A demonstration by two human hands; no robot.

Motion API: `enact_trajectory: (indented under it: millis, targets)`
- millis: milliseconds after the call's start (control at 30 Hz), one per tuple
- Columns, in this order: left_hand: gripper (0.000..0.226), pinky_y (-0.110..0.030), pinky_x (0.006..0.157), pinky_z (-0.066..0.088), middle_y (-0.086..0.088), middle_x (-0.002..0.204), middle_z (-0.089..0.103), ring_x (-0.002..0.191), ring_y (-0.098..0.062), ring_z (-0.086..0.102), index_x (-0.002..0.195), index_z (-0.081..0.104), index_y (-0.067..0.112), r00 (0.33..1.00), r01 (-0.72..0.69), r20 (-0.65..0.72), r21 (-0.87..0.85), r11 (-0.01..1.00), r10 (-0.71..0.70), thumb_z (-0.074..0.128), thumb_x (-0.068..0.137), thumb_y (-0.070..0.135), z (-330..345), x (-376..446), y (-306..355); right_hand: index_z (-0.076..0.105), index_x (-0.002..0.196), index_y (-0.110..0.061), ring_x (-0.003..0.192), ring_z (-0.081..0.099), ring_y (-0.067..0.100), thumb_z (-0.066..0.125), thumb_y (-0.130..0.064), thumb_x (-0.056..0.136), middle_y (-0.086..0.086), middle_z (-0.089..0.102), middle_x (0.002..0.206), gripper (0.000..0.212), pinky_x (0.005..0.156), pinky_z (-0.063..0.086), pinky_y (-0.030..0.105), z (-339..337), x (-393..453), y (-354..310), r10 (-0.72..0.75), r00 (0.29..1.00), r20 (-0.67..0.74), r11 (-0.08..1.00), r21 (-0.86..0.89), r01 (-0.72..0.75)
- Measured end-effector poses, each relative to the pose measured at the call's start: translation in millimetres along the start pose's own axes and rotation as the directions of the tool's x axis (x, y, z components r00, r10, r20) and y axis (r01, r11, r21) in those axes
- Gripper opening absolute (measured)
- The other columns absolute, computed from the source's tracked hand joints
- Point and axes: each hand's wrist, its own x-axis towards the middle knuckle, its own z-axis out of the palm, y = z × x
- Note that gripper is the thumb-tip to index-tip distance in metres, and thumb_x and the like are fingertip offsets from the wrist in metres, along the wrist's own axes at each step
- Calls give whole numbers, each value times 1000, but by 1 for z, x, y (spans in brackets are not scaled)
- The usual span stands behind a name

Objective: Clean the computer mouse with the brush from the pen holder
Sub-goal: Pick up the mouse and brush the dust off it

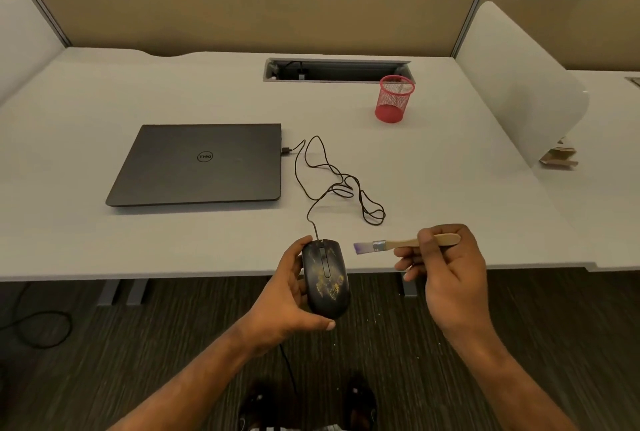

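Held just off the near edge of the desk [104, 118], the black computer mouse [325, 278] lay cupped in the left hand [287, 299], fingers wrapped under its left side and the thumb pressed at its rear end. Yellowish smears marked its top around the scroll wheel. Its thin black cable [332, 181] ran up onto the desk in loose loops and reached the right side of a closed grey laptop [201, 163].

To the right of the mouse, apart from it, the right hand [446, 267] pinched the wooden handle of a small brush [391, 244] between thumb and curled fingers. The brush lay level, its purple-tinted bristles pointing left toward the mouse without touching it.

Farther back on the desk stood the red mesh pen holder [394, 99], upright, with nothing visible inside it. Just behind it sat an open cable slot [337, 70] in the desk.
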Motion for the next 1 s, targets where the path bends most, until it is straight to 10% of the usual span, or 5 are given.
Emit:
enact_trajectory:
  millis: [1000]
  targets:
    - [127, -37, 93, 57, 14, 149, 36, 125, -6, 60, 149, 20, 47, 999, 27, 29, 24, 999, -28, 83, 58, -16, -11, -1, 2, 54, 92, -19, 62, 67, 18, 49, -16, 100, 9, 67, 70, 10, 56, 53, 21, 16, -12, 1, -77, 997, 26, 986, -149, 80]
